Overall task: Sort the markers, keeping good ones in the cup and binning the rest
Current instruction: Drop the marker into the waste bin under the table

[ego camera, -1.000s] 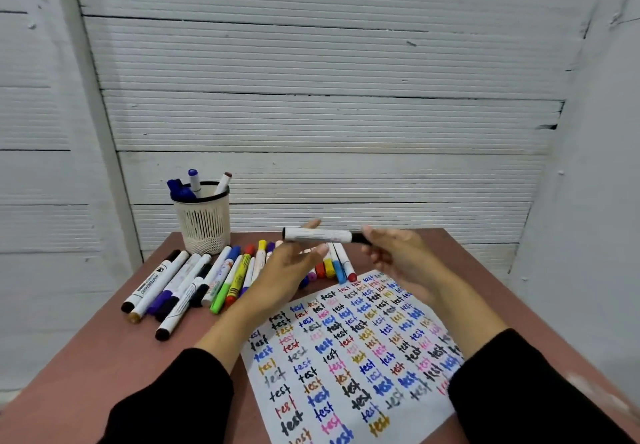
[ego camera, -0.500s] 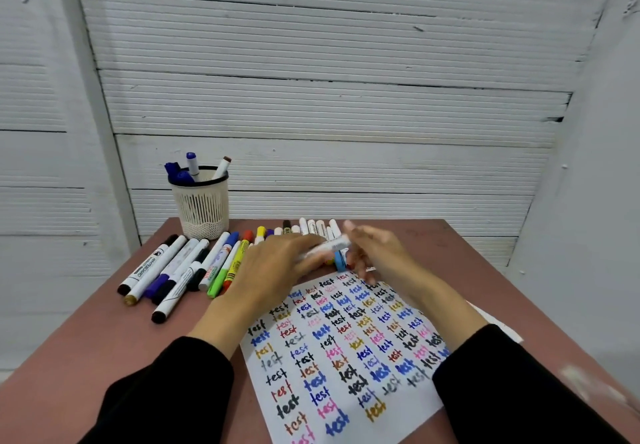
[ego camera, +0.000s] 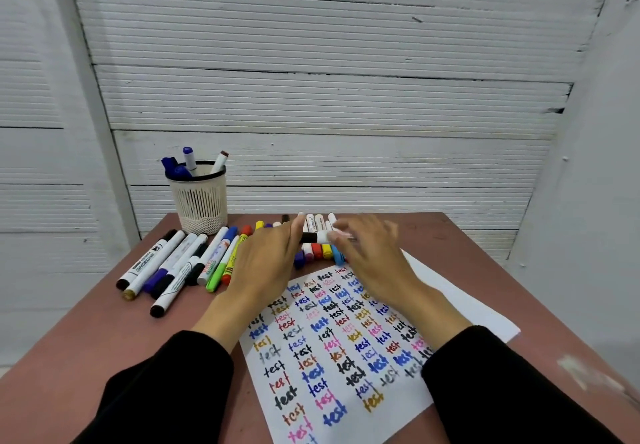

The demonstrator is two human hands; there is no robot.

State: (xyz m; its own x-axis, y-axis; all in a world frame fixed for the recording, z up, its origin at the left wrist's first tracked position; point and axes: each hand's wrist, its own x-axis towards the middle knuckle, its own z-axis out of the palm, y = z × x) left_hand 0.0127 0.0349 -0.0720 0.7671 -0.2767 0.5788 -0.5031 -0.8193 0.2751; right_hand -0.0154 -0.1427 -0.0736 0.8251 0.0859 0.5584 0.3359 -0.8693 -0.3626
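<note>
A white marker with a black end point(ego camera: 313, 237) lies level just above the row of markers point(ego camera: 322, 251) at the table's back. My left hand point(ego camera: 266, 263) pinches its black end. My right hand point(ego camera: 367, 256), blurred, grips its white end. A white mesh cup point(ego camera: 201, 201) stands at the back left with three markers point(ego camera: 188, 161) in it. More markers point(ego camera: 180, 267) lie fanned out in front of the cup. My hands cover part of the row.
A sheet of paper point(ego camera: 332, 357) covered with the word "test" in many colours lies under my forearms on the reddish table point(ego camera: 86, 350). A second white sheet point(ego camera: 460, 301) pokes out beneath it on the right. A white wall runs close behind the table.
Both hands have dropped from above the table to just over the marker row, bringing the marker down with them. My left hand has closed onto one end of it.
</note>
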